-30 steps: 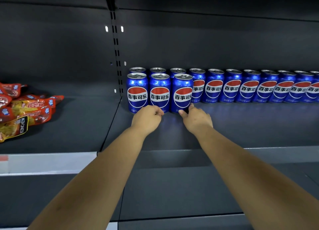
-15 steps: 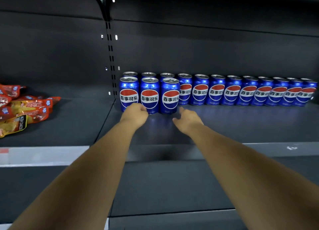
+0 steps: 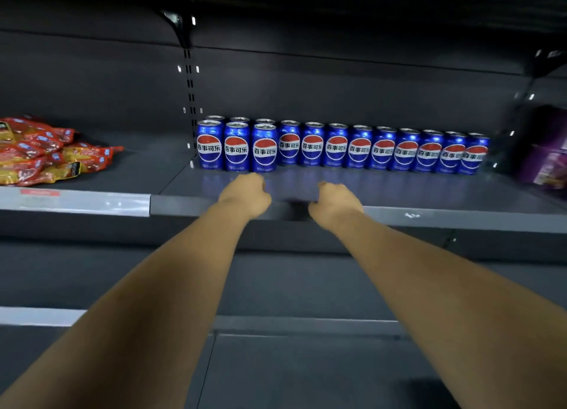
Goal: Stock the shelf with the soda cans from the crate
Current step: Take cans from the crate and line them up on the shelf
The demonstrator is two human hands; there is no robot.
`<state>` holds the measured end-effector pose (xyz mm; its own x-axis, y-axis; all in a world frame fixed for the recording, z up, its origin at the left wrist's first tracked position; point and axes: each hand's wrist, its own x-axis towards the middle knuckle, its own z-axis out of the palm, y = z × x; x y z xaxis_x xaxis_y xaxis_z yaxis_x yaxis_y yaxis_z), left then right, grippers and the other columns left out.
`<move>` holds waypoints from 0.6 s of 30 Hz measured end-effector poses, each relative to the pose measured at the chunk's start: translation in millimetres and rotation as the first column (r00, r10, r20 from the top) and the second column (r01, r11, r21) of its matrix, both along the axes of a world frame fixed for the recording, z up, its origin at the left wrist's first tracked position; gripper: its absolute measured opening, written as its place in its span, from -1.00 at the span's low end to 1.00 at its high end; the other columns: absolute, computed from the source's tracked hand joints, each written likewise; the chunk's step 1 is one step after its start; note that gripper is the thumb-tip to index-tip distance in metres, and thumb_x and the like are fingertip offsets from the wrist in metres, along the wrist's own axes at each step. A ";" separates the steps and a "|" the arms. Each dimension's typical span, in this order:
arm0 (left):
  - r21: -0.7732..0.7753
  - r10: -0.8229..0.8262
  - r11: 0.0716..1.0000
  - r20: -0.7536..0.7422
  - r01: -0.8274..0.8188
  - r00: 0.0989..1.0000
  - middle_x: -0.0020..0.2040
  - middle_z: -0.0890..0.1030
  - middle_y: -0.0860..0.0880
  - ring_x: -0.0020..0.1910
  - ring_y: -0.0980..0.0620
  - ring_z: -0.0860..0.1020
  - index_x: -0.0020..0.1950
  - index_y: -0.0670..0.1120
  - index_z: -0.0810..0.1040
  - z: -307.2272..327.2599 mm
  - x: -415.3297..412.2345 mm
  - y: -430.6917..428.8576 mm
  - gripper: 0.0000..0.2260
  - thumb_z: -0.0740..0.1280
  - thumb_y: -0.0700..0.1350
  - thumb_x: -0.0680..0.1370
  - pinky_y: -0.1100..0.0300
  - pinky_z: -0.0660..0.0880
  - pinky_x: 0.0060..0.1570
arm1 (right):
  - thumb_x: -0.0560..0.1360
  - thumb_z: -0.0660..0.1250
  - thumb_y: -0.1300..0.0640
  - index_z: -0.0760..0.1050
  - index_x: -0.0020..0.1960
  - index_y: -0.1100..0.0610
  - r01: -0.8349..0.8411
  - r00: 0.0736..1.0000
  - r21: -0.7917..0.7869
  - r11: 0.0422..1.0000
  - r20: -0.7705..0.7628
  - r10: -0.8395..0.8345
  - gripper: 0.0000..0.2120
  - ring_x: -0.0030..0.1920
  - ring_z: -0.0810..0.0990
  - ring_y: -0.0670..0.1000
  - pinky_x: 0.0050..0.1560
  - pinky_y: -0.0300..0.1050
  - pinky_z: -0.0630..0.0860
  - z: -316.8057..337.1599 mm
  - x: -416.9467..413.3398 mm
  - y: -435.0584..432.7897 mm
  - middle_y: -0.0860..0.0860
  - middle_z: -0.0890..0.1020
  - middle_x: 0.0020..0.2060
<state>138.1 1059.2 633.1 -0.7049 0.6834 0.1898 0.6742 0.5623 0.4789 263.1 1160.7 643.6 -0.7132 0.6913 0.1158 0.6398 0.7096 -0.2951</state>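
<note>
On dark metal shelf (image 3: 429, 194): blue aluminium soda cans (image 3: 336, 146).
Cans just beyond left hand (image 3: 245, 194), right hand (image 3: 334, 203); both clenched, empty.

Three back-row blue metal soda cans (image 3: 240, 119) show lids only, bodies hidden behind the front cans (image 3: 236, 147). Purple packages (image 3: 549, 151) at far right: blurred, print unreadable, cut by the edge; red-and-yellow snack packets (image 3: 46, 151) cut off at left.
</note>
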 end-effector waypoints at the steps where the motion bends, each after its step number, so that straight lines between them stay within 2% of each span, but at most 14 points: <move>1: -0.055 0.007 0.998 -0.039 -0.009 0.999 0.14 0.54 -0.14 0.11 -0.15 0.50 0.17 -0.18 0.51 -2.9 14.6 -2.0 -0.76 0.19 -0.20 0.54 0.05 0.46 0.07 | 0.54 0.19 0.18 0.33 -0.02 0.17 -0.017 1.000 0.009 1.000 0.013 0.017 -0.93 -0.13 0.44 0.10 -0.20 -0.10 0.37 -0.5 11.6 -2.9 0.07 0.45 -0.12; 4: -0.214 -0.009 0.976 -0.171 -0.028 0.985 0.19 0.52 -0.16 0.14 -0.17 0.49 0.25 -0.16 0.47 -14.3 61.9 -7.0 -0.73 0.19 -0.16 0.57 0.08 0.43 -0.01 | 0.56 0.18 0.18 0.37 0.07 0.17 -0.063 0.994 0.052 0.997 0.098 0.058 -0.89 -0.11 0.46 0.13 -0.21 -0.09 0.38 -8.7 46.9 -13.1 0.10 0.49 -0.08; 8: -0.330 -0.091 0.944 -0.272 -0.004 0.958 0.16 0.53 -0.18 0.11 -0.18 0.51 0.20 -0.18 0.47 -30.2 118.4 -6.0 -0.76 0.17 -0.15 0.58 0.09 0.38 -0.12 | 0.54 0.20 0.21 0.36 0.28 0.20 -0.168 0.958 0.180 0.969 0.261 0.118 -0.69 0.14 0.53 0.17 -0.10 -0.09 0.37 -38.1 86.9 -25.6 0.14 0.54 0.15; 11: -0.382 -0.128 0.924 -0.305 0.002 0.944 0.13 0.53 -0.17 0.09 -0.17 0.51 0.18 -0.18 0.45 -41.6 150.3 -5.3 -0.78 0.16 -0.18 0.58 0.10 0.36 -0.14 | 0.56 0.16 0.22 0.31 0.36 0.19 -0.218 0.933 0.159 0.963 0.325 0.158 -0.63 0.11 0.54 0.17 -0.14 -0.08 0.38 -59.9 111.2 -33.6 0.14 0.54 0.15; 13: -0.401 -0.139 0.916 -0.312 0.002 0.940 0.08 0.54 -0.16 0.04 -0.15 0.51 0.13 -0.18 0.45 -52.4 166.0 -6.6 -0.82 0.16 -0.21 0.56 0.10 0.36 -0.19 | 0.57 0.14 0.22 0.37 0.28 0.19 -0.240 0.921 0.128 0.962 0.345 0.184 -0.71 0.02 0.55 0.16 -0.16 -0.09 0.39 -69.8 123.2 -36.6 0.14 0.56 0.09; 14: -0.413 -0.143 0.911 -0.309 0.003 0.940 0.06 0.54 -0.15 0.03 -0.15 0.50 0.11 -0.18 0.45 -59.4 172.4 -7.2 -0.83 0.16 -0.22 0.56 0.10 0.35 -0.20 | 0.56 0.14 0.23 0.41 0.17 0.19 -0.249 0.918 0.119 0.961 0.346 0.195 -0.80 -0.06 0.53 0.15 -0.17 -0.09 0.38 -74.7 128.1 -37.1 0.12 0.57 0.03; 16: -0.453 -0.139 0.892 -0.278 -0.002 0.950 0.00 0.53 -0.13 -0.01 -0.12 0.48 0.07 -0.16 0.46 -74.7 182.9 -8.9 -0.86 0.17 -0.22 0.55 0.10 0.34 -0.21 | 0.56 0.15 0.23 0.38 -0.09 0.17 -0.230 0.919 0.112 0.967 0.352 0.178 -0.94 -0.18 0.45 0.11 -0.19 -0.10 0.37 -84.3 134.6 -36.9 0.08 0.53 -0.16; 18: -0.504 -0.125 0.864 -0.225 -0.005 0.966 -0.12 0.49 -0.09 -0.11 -0.08 0.43 0.04 -0.15 0.47 -91.6 190.9 -11.9 -0.87 0.16 -0.22 0.56 0.10 0.34 -0.21 | 0.56 0.15 0.23 0.30 -0.25 0.17 -0.205 0.915 0.084 0.975 0.370 0.161 -0.80 -0.20 0.42 0.09 -0.20 -0.09 0.37 -97.2 137.9 -38.0 0.06 0.43 -0.28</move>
<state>329.0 1047.3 541.5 -0.6357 0.7714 -0.0271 0.7718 0.6348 -0.0356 401.0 1122.7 546.4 -0.8347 0.5418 -0.0988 0.5424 0.8398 0.0234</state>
